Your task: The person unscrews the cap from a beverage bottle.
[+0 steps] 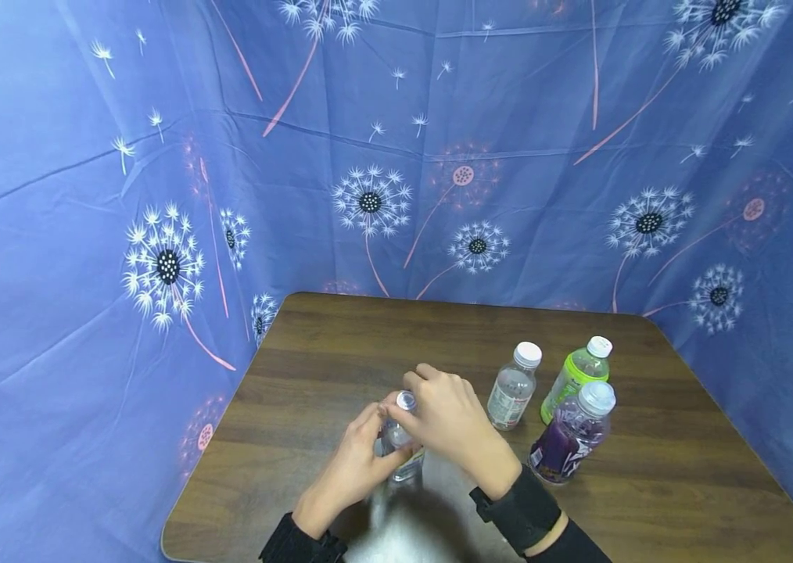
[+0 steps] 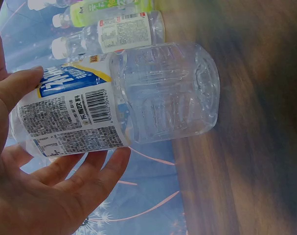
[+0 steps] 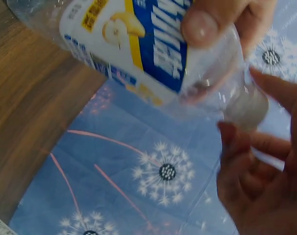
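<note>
My left hand [image 1: 350, 469] grips a clear plastic bottle [image 2: 163, 93] around its upper body. A white, blue and yellow label [image 3: 133, 49] wraps the bottle, with a pear picture and a barcode on it. The lower part looks clear, with no coloured drink in it. At the top, my right hand [image 1: 454, 414] has its thumb and fingers on either side of the whitish cap [image 3: 252, 107], pinching it. The bottle is held close over the table, in front of me.
To the right stand three capped bottles: a clear one with a white cap [image 1: 511, 387], a green-labelled one [image 1: 575, 375] and a purple one [image 1: 568, 438]. They stand on a brown wooden table [image 1: 340, 336]. Blue dandelion-print cloth [image 1: 298, 195] hangs behind and at the sides.
</note>
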Demonstrator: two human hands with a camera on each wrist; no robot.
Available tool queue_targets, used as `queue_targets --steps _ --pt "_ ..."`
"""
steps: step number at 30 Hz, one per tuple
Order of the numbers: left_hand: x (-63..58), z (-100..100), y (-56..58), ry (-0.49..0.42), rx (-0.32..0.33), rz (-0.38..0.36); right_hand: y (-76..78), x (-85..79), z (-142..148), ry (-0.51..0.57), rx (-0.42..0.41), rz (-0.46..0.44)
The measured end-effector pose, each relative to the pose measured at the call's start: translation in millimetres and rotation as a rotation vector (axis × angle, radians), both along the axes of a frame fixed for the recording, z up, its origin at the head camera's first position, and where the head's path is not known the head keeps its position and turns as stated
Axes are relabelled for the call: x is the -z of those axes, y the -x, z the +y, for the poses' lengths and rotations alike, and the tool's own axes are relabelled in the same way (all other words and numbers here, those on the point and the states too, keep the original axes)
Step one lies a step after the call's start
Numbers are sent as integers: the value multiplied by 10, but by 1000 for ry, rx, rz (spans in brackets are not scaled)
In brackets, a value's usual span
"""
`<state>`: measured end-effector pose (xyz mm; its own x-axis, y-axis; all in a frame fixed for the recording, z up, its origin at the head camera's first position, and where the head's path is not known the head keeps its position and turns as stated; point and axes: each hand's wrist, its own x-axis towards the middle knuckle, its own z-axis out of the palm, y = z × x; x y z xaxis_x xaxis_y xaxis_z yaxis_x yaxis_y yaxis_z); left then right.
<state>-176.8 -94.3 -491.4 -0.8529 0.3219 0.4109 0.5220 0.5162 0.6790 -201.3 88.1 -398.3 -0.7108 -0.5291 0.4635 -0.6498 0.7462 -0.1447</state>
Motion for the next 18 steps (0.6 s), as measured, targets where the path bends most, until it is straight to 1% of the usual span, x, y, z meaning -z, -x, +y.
queue_targets --steps 4,5,7,11,16,18 --pt "-3 -6 16 -2 15 -29 27 -70 131 -17 -204 -154" --pt "-7 -6 19 -6 16 -39 33 -89 157 -22 -240 -190" --pt "-15 -6 24 -8 19 -51 44 -116 195 -40 -284 -226" --pt "-22 1 30 -15 13 -72 59 -141 228 -41 -314 -255" --pt "-19 10 37 -15 16 -96 77 -146 243 -27 -312 -240" --pt "-16 14 42 -11 11 -100 86 -137 245 -23 -306 -219"
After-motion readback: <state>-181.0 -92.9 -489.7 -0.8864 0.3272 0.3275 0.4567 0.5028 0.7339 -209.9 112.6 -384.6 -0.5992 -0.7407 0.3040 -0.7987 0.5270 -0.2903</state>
